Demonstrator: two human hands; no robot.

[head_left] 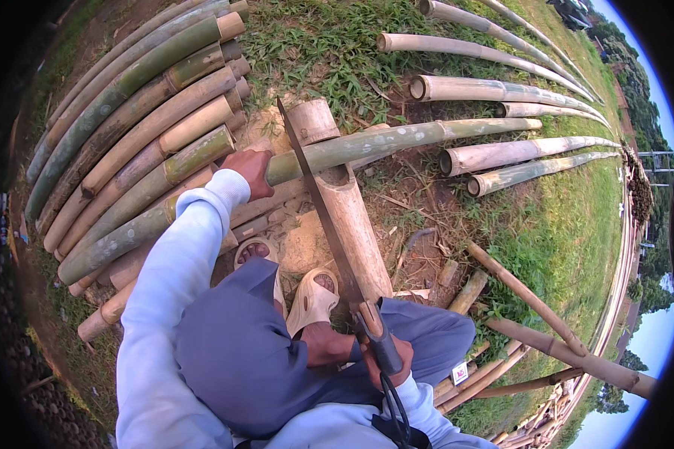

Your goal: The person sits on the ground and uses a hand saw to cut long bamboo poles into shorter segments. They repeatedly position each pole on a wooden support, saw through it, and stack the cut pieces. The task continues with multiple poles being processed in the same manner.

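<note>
My left hand [253, 170] is wrapped round a green bamboo pole [382, 142], just left of where a handsaw [322, 202] crosses it. The pole lies across a notched, thick bamboo trunk [357, 239], and its free end reaches out to the right. In my right hand [393, 363] is the saw's handle, close to my knee. The long dark blade slants up and away across the pole. Whether its teeth have cut in, I cannot tell. A black cord hangs at the handle.
Cut bamboo lengths [138, 142] lie stacked at the left. Several long bamboo poles [502, 91] spread over the grass at the right. Sawdust [302, 241] covers the ground by my sandals [312, 299]. A frame of crossed poles [569, 355] stands at the lower right.
</note>
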